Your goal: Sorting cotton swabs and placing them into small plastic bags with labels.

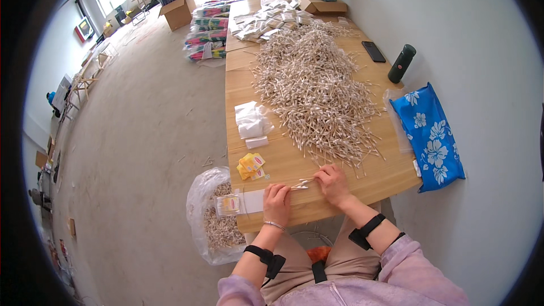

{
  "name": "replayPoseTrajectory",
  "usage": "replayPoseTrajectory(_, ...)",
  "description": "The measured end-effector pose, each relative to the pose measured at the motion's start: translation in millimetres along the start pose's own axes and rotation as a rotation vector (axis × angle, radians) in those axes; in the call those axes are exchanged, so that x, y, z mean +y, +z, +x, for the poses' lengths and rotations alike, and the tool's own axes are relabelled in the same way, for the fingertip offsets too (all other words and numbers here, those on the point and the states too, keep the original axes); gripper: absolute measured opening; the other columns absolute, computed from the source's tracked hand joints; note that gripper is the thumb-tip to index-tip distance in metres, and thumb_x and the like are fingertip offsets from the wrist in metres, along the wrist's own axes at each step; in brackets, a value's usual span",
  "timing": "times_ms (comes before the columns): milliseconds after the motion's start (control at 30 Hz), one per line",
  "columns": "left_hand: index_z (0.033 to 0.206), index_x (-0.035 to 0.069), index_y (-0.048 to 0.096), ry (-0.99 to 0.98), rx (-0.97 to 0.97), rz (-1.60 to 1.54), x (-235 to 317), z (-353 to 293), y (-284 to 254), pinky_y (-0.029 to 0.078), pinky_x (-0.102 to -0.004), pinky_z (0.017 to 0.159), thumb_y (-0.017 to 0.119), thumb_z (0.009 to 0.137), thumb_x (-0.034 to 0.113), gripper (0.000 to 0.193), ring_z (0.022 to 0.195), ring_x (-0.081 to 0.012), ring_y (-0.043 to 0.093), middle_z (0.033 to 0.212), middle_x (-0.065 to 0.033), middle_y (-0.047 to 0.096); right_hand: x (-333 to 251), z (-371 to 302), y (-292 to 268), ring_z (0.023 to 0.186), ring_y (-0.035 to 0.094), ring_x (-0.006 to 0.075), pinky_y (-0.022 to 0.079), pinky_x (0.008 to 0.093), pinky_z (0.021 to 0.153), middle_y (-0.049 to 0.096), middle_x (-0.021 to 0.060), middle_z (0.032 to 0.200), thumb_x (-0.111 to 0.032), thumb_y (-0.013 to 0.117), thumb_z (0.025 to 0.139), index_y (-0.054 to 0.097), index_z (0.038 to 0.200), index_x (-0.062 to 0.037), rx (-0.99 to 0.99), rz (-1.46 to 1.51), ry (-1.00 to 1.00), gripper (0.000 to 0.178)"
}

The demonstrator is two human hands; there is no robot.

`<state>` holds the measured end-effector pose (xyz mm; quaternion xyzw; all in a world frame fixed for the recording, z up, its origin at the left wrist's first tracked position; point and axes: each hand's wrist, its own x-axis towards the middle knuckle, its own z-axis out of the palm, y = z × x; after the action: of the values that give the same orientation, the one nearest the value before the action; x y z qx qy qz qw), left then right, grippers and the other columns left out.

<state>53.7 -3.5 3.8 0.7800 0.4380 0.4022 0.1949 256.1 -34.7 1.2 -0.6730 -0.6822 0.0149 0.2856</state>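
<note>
Near the front edge of the desk [396, 177], a few swabs [301, 185] lie between the two hands. The right hand [331, 181] appears to pinch them at one end; the left hand [277, 199] is curled at the other, and whether it grips or only touches them I cannot tell. Each swab should be very light, with a thin, fairly stiff shaft that could snap if bent and soft tips that squash and soil easily. The bare middle of the shaft looks the best hold; several together would probably roll and fan out.

By count: two hands, one phone [373, 51], one bottle [402, 63], one blue pack [432, 139], one filled packet [229, 205] left of the left hand, and one clear bag [198, 215] of swabs below the desk. The yellow cards [251, 165] overlap, several at least; the white pouches [252, 122] cannot be separated. The heap [317, 79] is far beyond counting.
</note>
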Motion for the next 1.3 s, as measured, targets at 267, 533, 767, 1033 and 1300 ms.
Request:
replayPoseTrajectory(267,0.082,0.007,0.069,0.045,-0.11,0.005,-7,-2,-5,0.044,-0.0417,0.095,0.067,0.079,0.007,0.003,0.093,-0.0279,0.059,0.085,-0.0065,0.065,-5,7,4,0.091,0.054,0.0235,0.045,0.0358,0.081,0.06,0.0019,0.086,-0.012,0.067,0.078,0.068,0.083,-0.0131,0.067,-0.077,0.075,0.005)
replayPoseTrajectory(533,0.124,0.005,0.054,-0.024,-0.097,0.045,0,-4,-7,0.034,-0.0432,0.107,0.07,0.076,0.011,0.051,0.124,-0.0344,0.043,0.128,-0.0156,0.051,-41,11,7,0.092,0.053,0.0249,0.042,0.0383,0.084,0.06,0.0027,0.087,-0.018,0.065,0.08,0.068,0.087,-0.0141,0.008,0.126,0.072,0.008)
replayPoseTrajectory(767,0.126,0.003,0.051,0.047,-0.239,0.119,4,0,-4,0.029,-0.0457,0.111,0.072,0.074,0.014,0.058,0.127,-0.0343,0.042,0.129,-0.0154,0.051,-9,29,5,0.092,0.054,0.0274,0.044,0.0383,0.082,0.059,0.0073,0.09,-0.015,0.07,0.076,0.068,0.095,-0.0103,0.089,-0.082,0.147,0.019)
replayPoseTrajectory(1033,0.128,0.003,0.046,-0.054,-0.175,0.021,2,-5,-5,0.031,-0.0456,0.109,0.075,0.071,0.014,0.065,0.122,-0.0364,0.042,0.123,-0.0177,0.05,-29,20,9,0.093,0.054,0.0265,0.044,0.039,0.084,0.06,0.0061,0.092,-0.013,0.068,0.078,0.068,0.094,-0.0102,0.089,0.124,0.092,0.016)
replayPoseTrajectory(1300,0.132,0.0,0.041,-0.045,-0.144,0.03,4,-3,-4,0.033,-0.0453,0.107,0.076,0.07,0.015,0.073,0.125,-0.0383,0.041,0.13,-0.0212,0.046,-37,21,12,0.096,0.054,0.0217,0.042,0.0376,0.084,0.06,0.0,0.091,-0.017,0.066,0.079,0.07,0.087,-0.0137,-0.171,0.068,0.056,0.009)
